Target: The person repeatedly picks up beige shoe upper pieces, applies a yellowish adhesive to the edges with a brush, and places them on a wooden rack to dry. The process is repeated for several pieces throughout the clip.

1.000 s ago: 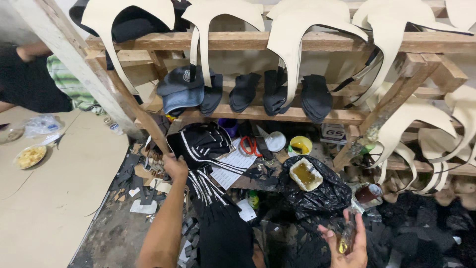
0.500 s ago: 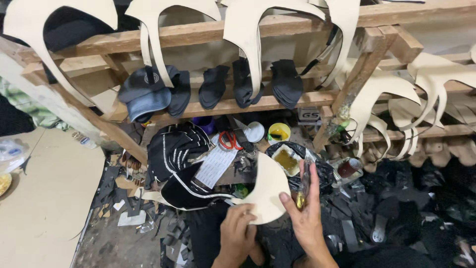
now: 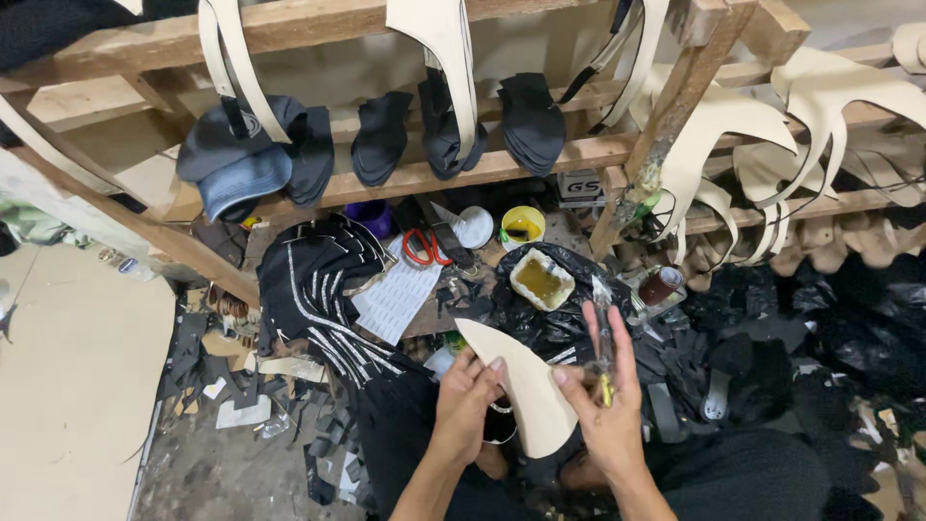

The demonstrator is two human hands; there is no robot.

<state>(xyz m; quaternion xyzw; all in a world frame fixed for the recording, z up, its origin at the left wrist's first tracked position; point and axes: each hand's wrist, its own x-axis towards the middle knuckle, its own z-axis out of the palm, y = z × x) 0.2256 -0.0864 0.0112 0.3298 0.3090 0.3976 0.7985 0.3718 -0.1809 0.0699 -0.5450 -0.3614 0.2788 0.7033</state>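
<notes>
Both forearms come up from below, hands meeting low in the middle. The left hand [image 3: 466, 396] has its fingers curled over the near edge of a cream curved leather piece [image 3: 521, 384], its grip closed on that piece, thumb on top. The right hand [image 3: 603, 405] pinches the other edge with thumb and forefinger while a thin brush [image 3: 604, 340] with a yellow band stands upright between its fingers, so its grip is shut on both. The piece sits tilted between the hands, just below the open glue tub [image 3: 541, 279] on black plastic sheeting [image 3: 569, 323]. Half a second ago the piece was held wider and higher; now it has turned narrower, and the brush shows more clearly.
</notes>
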